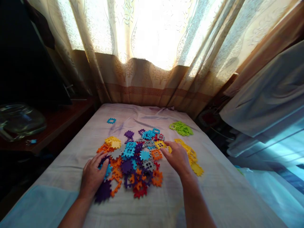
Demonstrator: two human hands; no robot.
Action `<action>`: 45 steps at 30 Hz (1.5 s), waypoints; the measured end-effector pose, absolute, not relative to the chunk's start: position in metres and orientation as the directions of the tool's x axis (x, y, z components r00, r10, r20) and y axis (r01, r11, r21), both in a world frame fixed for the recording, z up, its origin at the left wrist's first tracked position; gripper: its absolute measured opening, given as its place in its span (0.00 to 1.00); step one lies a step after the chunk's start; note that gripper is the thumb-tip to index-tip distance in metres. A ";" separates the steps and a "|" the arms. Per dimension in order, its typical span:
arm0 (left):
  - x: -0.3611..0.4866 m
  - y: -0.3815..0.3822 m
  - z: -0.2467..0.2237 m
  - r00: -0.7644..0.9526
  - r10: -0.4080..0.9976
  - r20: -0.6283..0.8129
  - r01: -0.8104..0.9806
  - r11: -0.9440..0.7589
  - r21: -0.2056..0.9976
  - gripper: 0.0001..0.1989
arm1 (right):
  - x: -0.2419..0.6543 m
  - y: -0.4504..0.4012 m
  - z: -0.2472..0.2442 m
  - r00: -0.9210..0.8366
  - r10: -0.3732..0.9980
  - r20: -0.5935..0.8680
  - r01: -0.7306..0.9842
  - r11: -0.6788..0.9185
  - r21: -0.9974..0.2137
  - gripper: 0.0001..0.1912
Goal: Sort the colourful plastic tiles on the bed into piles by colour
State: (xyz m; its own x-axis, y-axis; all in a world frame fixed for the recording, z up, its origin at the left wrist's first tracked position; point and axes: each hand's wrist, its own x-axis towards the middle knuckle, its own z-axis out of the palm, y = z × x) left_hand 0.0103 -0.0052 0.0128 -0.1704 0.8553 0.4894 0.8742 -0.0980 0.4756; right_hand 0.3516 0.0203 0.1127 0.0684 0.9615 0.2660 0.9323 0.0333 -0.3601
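A heap of flat, notched plastic building tiles in several colours lies in front of me, with a purple square tile (127, 167) near its middle. My right hand (177, 157) is at the heap's right side, its thumb and fingers closed on a yellow window-shaped tile (160, 144). At the left edge, my left hand (93, 174) rests with thumb and fingers apart over dark purple and blue tiles, partly hiding them. Below its fingers lies a dark purple tile (104, 191). An orange tile (156, 154) sits just under the yellow one.
Yellow tiles (190, 153) form a group beyond my right hand, and green tiles (181, 128) lie farther back. One blue frame tile (111, 120) is alone at the far left of the sheet (152, 209). Curtains (142, 79) hang behind; a glass jug (21, 122) stands left.
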 end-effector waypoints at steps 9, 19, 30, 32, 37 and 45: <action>0.000 0.003 0.004 -0.160 0.886 0.436 0.872 -0.081 0.483 0.25 | 0.436 0.014 0.125 0.534 0.845 -0.014 0.807 -0.514 -0.291 0.21; 0.003 0.001 0.007 -0.177 0.897 0.406 0.865 -0.055 0.499 0.25 | 0.428 0.014 0.132 0.518 0.855 0.027 0.821 -0.488 -0.295 0.21; 0.014 -0.006 0.016 -0.189 0.850 0.492 0.863 -0.095 0.497 0.20 | 0.310 0.028 0.114 -0.061 0.954 0.292 0.928 0.162 -0.335 0.12; 0.015 -0.007 0.015 -0.197 0.848 0.492 0.862 -0.090 0.499 0.20 | 0.278 0.033 0.113 -0.184 0.938 0.293 0.902 0.280 -0.328 0.11; 0.017 -0.007 0.014 -0.214 0.850 0.481 0.861 -0.068 0.504 0.18 | 0.209 0.050 0.112 -0.399 0.888 0.228 0.850 0.451 -0.270 0.14; 0.018 -0.007 0.012 -0.218 0.838 0.500 0.859 -0.078 0.505 0.18 | 0.160 0.074 0.095 -0.452 0.887 0.095 0.873 0.462 -0.159 0.16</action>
State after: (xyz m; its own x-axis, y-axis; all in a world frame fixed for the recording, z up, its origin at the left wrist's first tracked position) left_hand 0.0180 -0.0075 0.0124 -0.2183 0.8379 0.5003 0.8594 -0.0778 0.5053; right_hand 0.1604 0.0741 0.0947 -0.4519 0.8870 0.0952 0.8726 0.4617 -0.1594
